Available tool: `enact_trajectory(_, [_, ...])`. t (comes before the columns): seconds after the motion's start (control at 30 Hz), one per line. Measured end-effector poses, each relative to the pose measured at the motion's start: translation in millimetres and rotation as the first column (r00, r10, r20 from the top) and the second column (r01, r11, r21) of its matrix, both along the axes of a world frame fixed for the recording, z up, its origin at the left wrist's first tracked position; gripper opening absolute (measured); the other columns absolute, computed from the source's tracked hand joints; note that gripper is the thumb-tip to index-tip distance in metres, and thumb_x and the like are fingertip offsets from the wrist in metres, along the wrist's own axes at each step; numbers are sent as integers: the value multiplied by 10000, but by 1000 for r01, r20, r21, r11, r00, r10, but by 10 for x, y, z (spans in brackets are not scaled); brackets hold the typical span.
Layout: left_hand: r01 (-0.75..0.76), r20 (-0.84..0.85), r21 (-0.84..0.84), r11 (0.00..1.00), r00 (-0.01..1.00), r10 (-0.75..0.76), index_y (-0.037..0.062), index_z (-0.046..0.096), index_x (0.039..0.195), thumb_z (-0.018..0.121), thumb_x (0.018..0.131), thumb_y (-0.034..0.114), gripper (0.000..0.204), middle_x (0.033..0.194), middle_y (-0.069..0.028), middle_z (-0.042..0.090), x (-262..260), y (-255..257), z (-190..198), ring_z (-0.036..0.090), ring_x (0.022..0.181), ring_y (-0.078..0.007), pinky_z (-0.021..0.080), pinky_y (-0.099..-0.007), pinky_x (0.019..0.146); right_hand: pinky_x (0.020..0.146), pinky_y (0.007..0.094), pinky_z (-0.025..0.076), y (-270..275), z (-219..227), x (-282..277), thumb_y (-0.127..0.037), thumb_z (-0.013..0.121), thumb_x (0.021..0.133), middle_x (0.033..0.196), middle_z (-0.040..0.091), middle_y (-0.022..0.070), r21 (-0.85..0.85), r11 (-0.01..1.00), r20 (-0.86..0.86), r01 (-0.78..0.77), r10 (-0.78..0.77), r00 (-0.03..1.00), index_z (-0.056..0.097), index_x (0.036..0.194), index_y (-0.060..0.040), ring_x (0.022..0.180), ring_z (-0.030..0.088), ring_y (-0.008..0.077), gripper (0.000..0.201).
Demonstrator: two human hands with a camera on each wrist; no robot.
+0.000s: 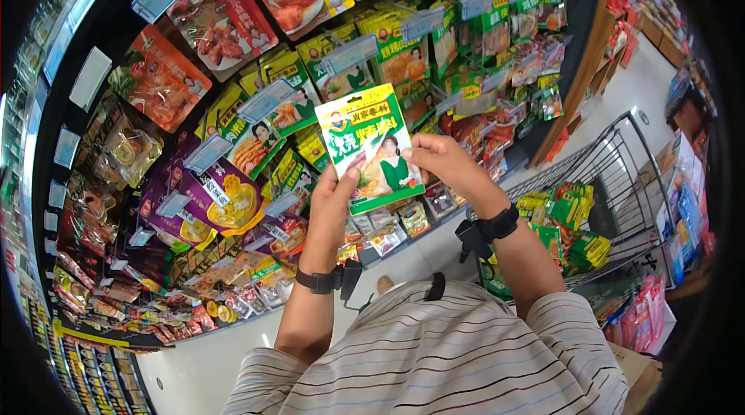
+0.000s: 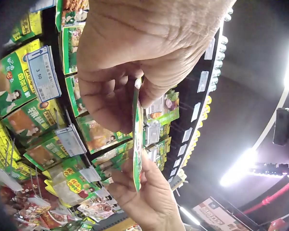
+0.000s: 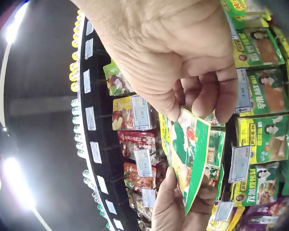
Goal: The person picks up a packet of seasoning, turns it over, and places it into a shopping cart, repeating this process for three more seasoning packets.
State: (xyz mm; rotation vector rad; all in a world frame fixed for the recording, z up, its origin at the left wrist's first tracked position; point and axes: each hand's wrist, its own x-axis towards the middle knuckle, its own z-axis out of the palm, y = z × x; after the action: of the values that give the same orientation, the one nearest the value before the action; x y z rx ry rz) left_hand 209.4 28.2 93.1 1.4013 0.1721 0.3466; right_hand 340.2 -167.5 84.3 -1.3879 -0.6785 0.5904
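Observation:
A green and yellow seasoning packet (image 1: 371,152) with a picture of a person in a green dress is held up in front of the shelf. My left hand (image 1: 334,196) pinches its lower left edge, thumb on the front. At the right edge, my right hand (image 1: 448,164) grips it between thumb and curled fingers. The left wrist view shows the packet (image 2: 137,139) edge-on between both hands. Seen from the right wrist, the packet (image 3: 189,156) tilts, with the right hand (image 3: 183,72) above and the left hand (image 3: 176,204) below.
Hanging seasoning packets (image 1: 400,50) and price tags (image 1: 268,100) fill the rack behind. Purple bags (image 1: 225,194) hang at its lower left. To the right stands a wire shopping cart (image 1: 621,174) holding several green and yellow packets (image 1: 570,205). Pale floor (image 1: 434,267) shows below the shelf.

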Motion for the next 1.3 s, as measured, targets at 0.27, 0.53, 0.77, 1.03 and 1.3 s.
enact_trajectory(0.27, [-13, 27, -63, 998, 1000, 14, 33, 578, 1295, 597, 989, 188, 343, 1222, -29, 642, -33, 239, 37, 584, 1091, -106, 438, -292, 975, 595, 247, 511, 216, 247, 188, -256, 622, 961, 882, 656, 41, 36, 993, -1, 109, -109, 994, 594, 1152, -21, 692, 623, 102, 303])
enact_trajectory(0.53, [-29, 35, -48, 998, 999, 31, 32, 587, 1281, 581, 997, 183, 322, 1204, -16, 644, -19, 331, 8, 588, 1063, -94, 448, -285, 954, 685, 273, 547, 371, 774, 425, -257, 604, 987, 1154, 630, 115, 150, 970, 67, 190, -202, 977, 501, 1327, 9, 852, 659, 155, 444])
enact_trajectory(0.77, [-37, 40, -45, 998, 998, 38, 34, 580, 1298, 575, 997, 175, 333, 1205, -12, 639, -5, 345, 13, 582, 1059, -89, 450, -283, 948, 649, 273, 544, 563, 816, 623, -327, 631, 952, 1228, 641, 135, 236, 958, 41, 160, -174, 984, 485, 1340, 1, 816, 681, 154, 529])
enact_trajectory(1.03, [-50, 44, -17, 999, 998, 51, 26, 558, 1293, 563, 1009, 214, 340, 1183, -45, 652, 25, 354, -43, 612, 1032, -99, 490, -274, 897, 672, 300, 574, 607, 855, 618, -246, 613, 970, 1199, 648, 151, 334, 941, -38, 63, -53, 998, 536, 1234, -14, 813, 692, 183, 360])
enact_trajectory(1.3, [135, 117, -507, 851, 989, -87, 43, 564, 1220, 527, 1029, 359, 371, 944, -19, 638, 62, 316, -129, 609, 814, -135, 517, -318, 730, 659, 299, 568, 517, 676, 473, -263, 593, 991, 1215, 642, 168, 234, 970, -60, 65, -52, 997, 481, 1348, -3, 756, 669, 150, 456])
